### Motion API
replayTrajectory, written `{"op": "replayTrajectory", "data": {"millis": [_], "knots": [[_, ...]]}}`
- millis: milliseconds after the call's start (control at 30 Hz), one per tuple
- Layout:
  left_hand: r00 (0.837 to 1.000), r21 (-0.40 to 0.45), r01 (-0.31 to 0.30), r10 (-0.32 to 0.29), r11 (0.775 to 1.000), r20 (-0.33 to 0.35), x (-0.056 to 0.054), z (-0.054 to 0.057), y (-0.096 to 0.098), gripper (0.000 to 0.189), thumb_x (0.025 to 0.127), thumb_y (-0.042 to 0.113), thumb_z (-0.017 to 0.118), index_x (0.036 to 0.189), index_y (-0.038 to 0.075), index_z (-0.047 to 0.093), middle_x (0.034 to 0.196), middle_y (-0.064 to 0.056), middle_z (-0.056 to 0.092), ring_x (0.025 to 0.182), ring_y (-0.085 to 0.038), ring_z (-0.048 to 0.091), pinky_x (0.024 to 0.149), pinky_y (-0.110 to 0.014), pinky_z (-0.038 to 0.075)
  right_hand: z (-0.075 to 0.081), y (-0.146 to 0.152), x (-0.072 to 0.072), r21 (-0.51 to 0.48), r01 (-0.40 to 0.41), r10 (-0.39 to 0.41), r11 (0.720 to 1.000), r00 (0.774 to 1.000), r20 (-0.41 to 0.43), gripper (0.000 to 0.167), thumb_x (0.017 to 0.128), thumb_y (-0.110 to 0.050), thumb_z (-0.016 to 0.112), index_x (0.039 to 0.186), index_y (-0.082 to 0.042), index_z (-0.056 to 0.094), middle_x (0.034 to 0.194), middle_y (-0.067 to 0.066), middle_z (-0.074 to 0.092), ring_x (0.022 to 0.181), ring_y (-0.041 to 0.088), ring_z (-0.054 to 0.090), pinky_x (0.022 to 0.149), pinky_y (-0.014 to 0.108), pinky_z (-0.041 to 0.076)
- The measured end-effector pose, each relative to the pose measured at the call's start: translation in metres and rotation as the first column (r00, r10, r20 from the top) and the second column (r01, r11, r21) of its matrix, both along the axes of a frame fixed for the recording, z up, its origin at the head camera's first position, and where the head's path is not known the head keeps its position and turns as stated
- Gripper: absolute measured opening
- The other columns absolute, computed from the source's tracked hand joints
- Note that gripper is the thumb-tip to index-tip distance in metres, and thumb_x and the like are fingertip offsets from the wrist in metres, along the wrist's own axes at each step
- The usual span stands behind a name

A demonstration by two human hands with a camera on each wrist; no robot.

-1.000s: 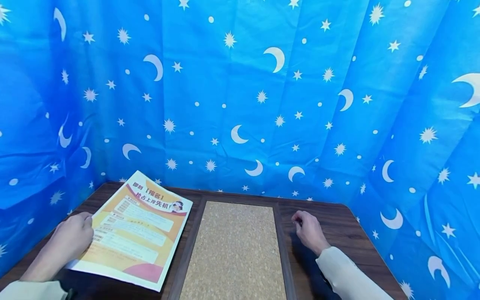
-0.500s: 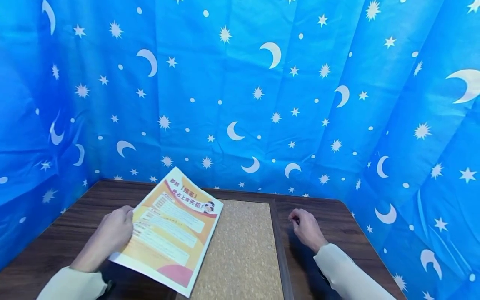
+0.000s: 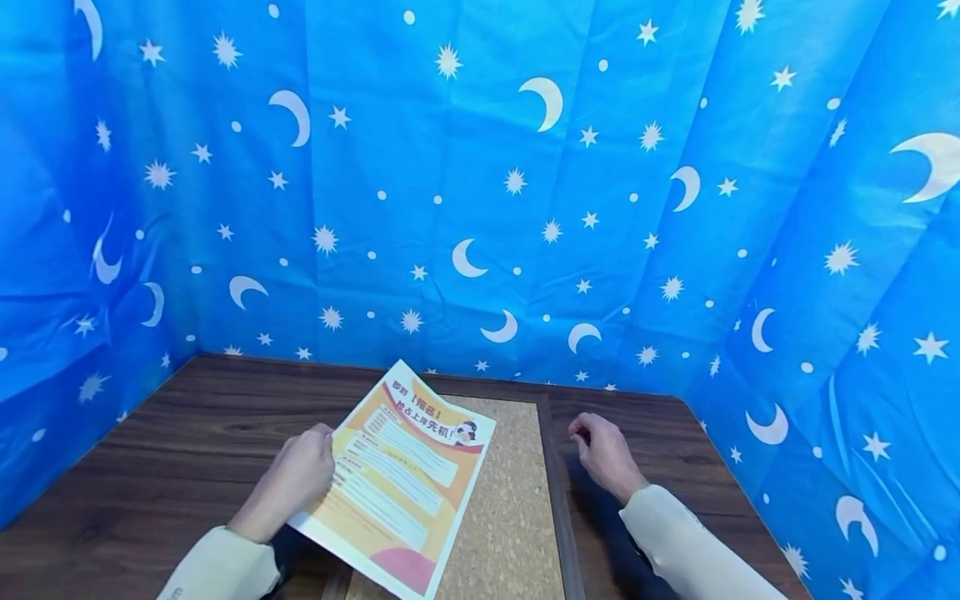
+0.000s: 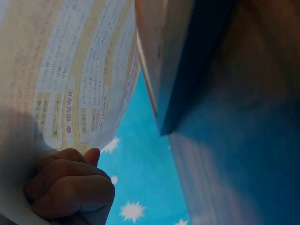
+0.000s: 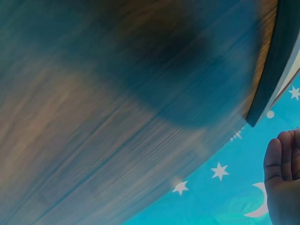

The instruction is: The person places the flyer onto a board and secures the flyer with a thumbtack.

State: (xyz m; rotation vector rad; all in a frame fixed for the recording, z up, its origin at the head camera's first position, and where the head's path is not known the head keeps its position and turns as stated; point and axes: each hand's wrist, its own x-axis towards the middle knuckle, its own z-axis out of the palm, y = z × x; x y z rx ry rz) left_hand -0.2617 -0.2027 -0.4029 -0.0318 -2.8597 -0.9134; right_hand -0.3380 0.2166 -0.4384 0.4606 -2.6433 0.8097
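Note:
In the head view a flyer (image 3: pixel 397 492), printed orange, white and pink with Chinese text and a small cartoon figure, tilts over the left side of a framed cork board (image 3: pixel 521 475). My left hand (image 3: pixel 296 475) grips it by its left edge. The left wrist view shows curled fingers (image 4: pixel 70 187) at the border of the printed sheet (image 4: pixel 89 70). To the right of the board, my right hand (image 3: pixel 607 458) hovers above the table with loosely bent fingers and nothing in them. Part of that hand (image 5: pixel 283 187) shows at the edge of the right wrist view.
The dark wood-grain table (image 3: pixel 135 467) extends on both sides of the board. A brown wooden frame (image 3: pixel 558 500) borders the cork. Blue curtain (image 3: pixel 390 167) with white moons and stars hangs behind the table and along both sides.
The left hand has carried the flyer rightward from the left part of the table to over the cork board. The right hand stays nearly in place. The head view has shifted slightly.

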Motion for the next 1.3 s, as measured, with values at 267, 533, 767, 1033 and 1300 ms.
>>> {"op": "replayTrajectory", "data": {"millis": [267, 533, 767, 1033, 1300], "knots": [[0.998, -0.003, 0.011, -0.011, 1.000, 0.068, 0.000, -0.014, 0.020, 0.031, 0.098, 0.001, 0.030, 0.114, -0.015, 0.051, 0.078, -0.011, 0.059, 0.061, -0.015, 0.054, 0.051, -0.032, 0.044, 0.004, -0.025, -0.009, -0.024, -0.040, 0.040, 0.999, 0.999, 0.013, 0.009, 0.089, 0.001, 0.062, 0.090, -0.007, 0.064, 0.085, -0.001, 0.059, 0.074, 0.014, 0.054, 0.069, 0.032, 0.049], [0.991, -0.048, 0.056, -0.050, 0.997, 0.124, 0.010, -0.022, 0.034, 0.016, 0.095, 0.006, 0.048, 0.096, -0.004, 0.060, 0.065, -0.003, 0.052, 0.052, -0.015, 0.049, 0.047, -0.031, 0.039, 0.006, -0.053, -0.020, -0.018, -0.032, 0.032, 0.999, 0.999, 0.038, 0.008, 0.090, -0.001, 0.062, 0.094, -0.007, 0.065, 0.084, -0.001, 0.058, 0.074, 0.016, 0.053, 0.068, 0.031, 0.049], [0.984, -0.014, 0.120, -0.117, 0.993, 0.131, 0.015, -0.028, 0.045, 0.028, 0.085, 0.003, 0.063, 0.109, -0.010, 0.056, 0.075, -0.007, 0.061, 0.057, -0.014, 0.054, 0.048, -0.030, 0.042, 0.004, -0.081, -0.028, -0.064, -0.042, 0.050, 0.997, 0.990, 0.130, 0.006, 0.092, -0.006, 0.061, 0.095, -0.008, 0.065, 0.084, -0.001, 0.056, 0.076, 0.017, 0.053, 0.067, 0.029, 0.049], [0.979, -0.048, 0.171, -0.164, 0.984, 0.119, 0.017, -0.026, 0.051, 0.037, 0.079, 0.005, 0.069, 0.111, -0.008, 0.056, 0.079, -0.010, 0.062, 0.065, -0.017, 0.055, 0.054, -0.035, 0.043, -0.001, -0.105, -0.040, -0.103, -0.046, 0.070, 0.994, 0.967, 0.244, 0.006, 0.092, -0.007, 0.062, 0.096, -0.010, 0.064, 0.088, -0.001, 0.058, 0.082, 0.017, 0.054, 0.075, 0.031, 0.050], [0.967, -0.018, 0.211, -0.206, 0.977, 0.148, 0.015, -0.031, 0.052, 0.043, 0.080, 0.002, 0.067, 0.119, -0.009, 0.053, 0.089, -0.014, 0.064, 0.065, -0.018, 0.053, 0.051, -0.034, 0.041, -0.004, -0.116, -0.059, -0.090, -0.024, 0.055, 0.996, 0.929, 0.365, 0.003, 0.092, -0.012, 0.063, 0.092, -0.009, 0.063, 0.085, 0.001, 0.058, 0.080, 0.019, 0.055, 0.073, 0.032, 0.051]]}}
